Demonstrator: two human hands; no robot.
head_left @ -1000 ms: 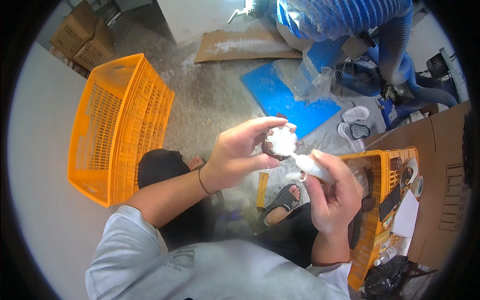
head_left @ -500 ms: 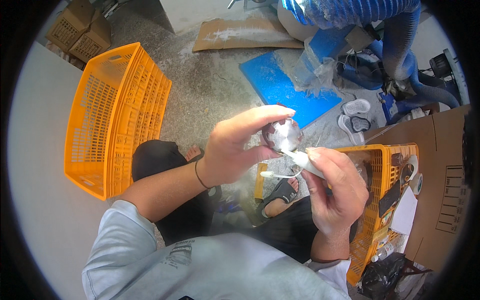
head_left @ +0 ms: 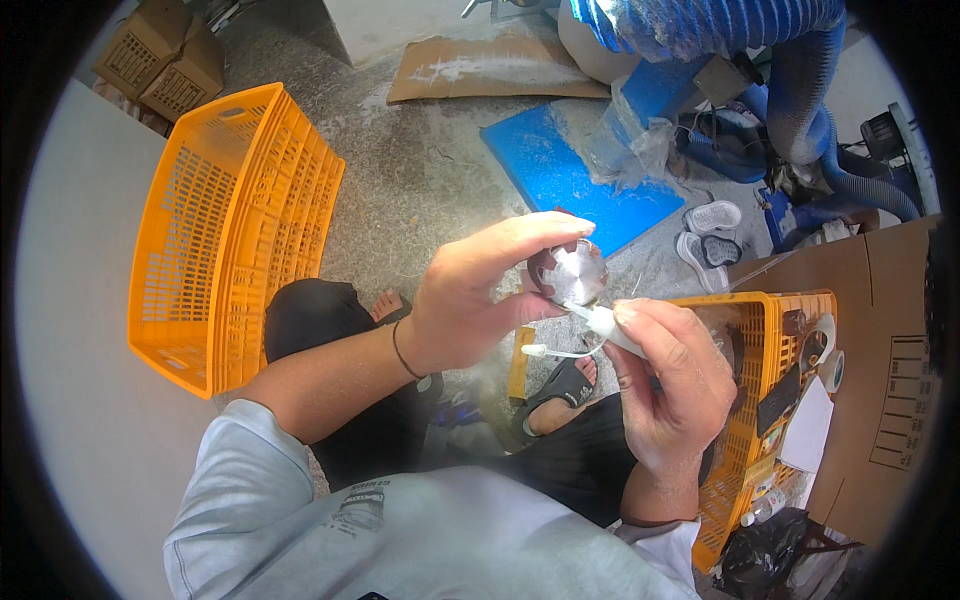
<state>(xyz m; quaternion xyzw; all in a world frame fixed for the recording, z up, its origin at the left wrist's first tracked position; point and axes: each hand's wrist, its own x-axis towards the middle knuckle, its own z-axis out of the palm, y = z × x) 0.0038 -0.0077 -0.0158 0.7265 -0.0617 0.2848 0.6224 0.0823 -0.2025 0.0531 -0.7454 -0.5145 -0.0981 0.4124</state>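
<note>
My left hand [head_left: 468, 285] is closed around a round, shiny metal piece [head_left: 580, 270], with thumb and fingers on its edge. Reddish-brown patches show on that piece's side next to my fingers. Between the thumb and fingers of my right hand [head_left: 672, 378] is a small white squeeze bottle [head_left: 606, 324] with a narrow nozzle. The nozzle tip is at the near edge of the metal face; whether it touches is too small to tell. A white cap [head_left: 535, 350] dangles to the left on a thin strap from the bottle. My right palm hides most of the bottle's body.
Stacked yellow crates [head_left: 225, 240] stand at the left. Another yellow crate [head_left: 735, 480] at the right has tape and papers along its side, beside a large cardboard box [head_left: 860, 380]. Ahead lie a blue board [head_left: 570, 180], shoes [head_left: 705, 245] and a blue hose [head_left: 800, 100].
The metal piece has turned slightly, so the glare on its face differs. The bottle's nozzle has shifted a little down and right along the edge. Both hands keep their hold.
</note>
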